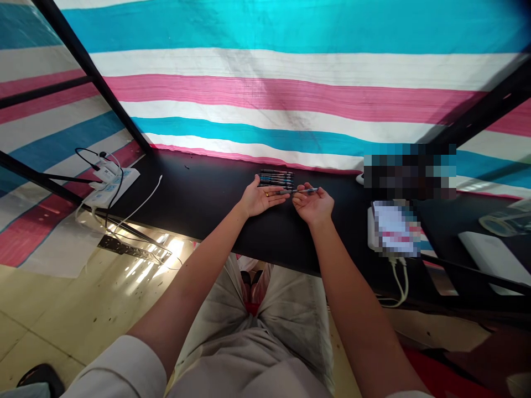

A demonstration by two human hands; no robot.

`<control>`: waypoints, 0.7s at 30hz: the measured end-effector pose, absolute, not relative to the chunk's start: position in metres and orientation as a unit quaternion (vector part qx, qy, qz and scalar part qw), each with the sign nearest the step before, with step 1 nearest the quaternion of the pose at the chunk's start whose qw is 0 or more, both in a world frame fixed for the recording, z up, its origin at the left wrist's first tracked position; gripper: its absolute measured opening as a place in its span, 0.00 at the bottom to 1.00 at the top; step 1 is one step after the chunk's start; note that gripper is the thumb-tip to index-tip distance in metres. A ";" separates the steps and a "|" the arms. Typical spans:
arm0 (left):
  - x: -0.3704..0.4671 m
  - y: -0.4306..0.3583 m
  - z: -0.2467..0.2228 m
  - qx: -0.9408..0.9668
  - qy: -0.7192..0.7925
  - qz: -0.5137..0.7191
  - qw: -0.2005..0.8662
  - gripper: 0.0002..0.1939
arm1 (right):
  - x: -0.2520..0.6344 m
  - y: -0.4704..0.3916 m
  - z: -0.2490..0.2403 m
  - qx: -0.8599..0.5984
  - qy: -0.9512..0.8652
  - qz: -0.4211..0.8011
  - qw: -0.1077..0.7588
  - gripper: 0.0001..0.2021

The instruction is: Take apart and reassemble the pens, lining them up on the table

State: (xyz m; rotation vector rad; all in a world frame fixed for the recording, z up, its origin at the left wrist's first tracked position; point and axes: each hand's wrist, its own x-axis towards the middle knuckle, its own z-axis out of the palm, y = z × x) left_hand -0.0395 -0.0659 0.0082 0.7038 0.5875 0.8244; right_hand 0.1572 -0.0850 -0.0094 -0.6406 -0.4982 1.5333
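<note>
A slim pen [302, 190] spans the gap between my two hands, above the black table. Its left end lies along the fingers of my left hand [260, 200], which is turned palm up with the fingers reaching right. My right hand [316, 206], also palm up with curled fingers, holds the clear-looking right end between thumb and fingers. Whether the pen is one piece or two parts meeting is too small to tell. Just behind my left hand, several dark pens [276, 176] lie side by side in a row, partly hidden by the fingers.
A white power strip [112, 188] with plugs and cables sits at the table's left end. To the right are a blurred-out device [396, 226] with white cables and a white box [495, 260]. Striped sheeting [282, 99] hangs behind the black table [199, 199]. Black frame posts [95, 80] flank it.
</note>
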 end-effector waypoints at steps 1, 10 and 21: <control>-0.039 -0.066 0.009 0.338 0.278 0.387 0.811 0.39 | 0.157 -0.085 -0.009 -0.280 -0.211 0.679 0.645 0.15; -0.040 -0.064 0.005 0.295 0.268 0.388 0.831 0.41 | 0.154 -0.092 0.003 -0.297 -0.158 0.687 0.645 0.14; -0.041 -0.063 0.004 0.289 0.272 0.384 0.833 0.42 | 0.151 -0.092 0.005 -0.257 -0.110 0.714 0.642 0.19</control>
